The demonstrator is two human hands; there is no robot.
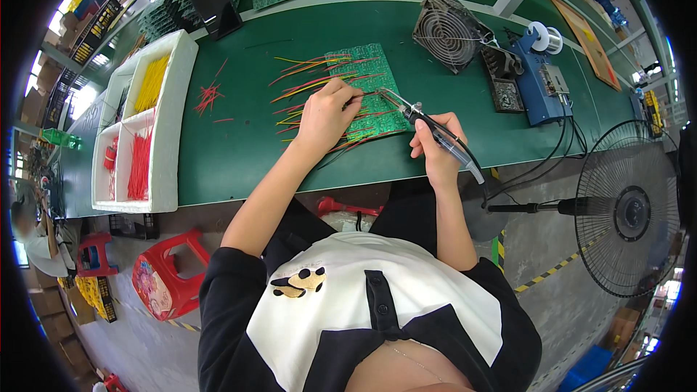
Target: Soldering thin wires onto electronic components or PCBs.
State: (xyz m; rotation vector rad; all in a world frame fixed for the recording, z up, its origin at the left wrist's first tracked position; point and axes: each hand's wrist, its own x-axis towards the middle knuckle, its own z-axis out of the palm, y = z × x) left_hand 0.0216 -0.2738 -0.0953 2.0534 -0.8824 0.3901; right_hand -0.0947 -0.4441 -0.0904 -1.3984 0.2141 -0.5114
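A green circuit board panel (381,72) lies on the bench in front of me, with rows of red, yellow and black wires (298,91) sticking out to its left. My left hand (330,112) rests over the panel's left part, its fingertips pinched on a thin black wire (369,93). From the right, my right hand (439,149) grips a soldering iron (443,138) with a feed tube, much like a pen. The iron's tip meets the board close to the end of that wire; whether they touch is too small to tell.
At left stands a white foam box (186,65) with yellow and red wires in compartments. Loose red wires (209,94) lie beside it. A small metal fan (449,33) and a blue solder feeder (537,76) with a spool sit at right. A large floor fan (628,210) stands beyond the bench edge.
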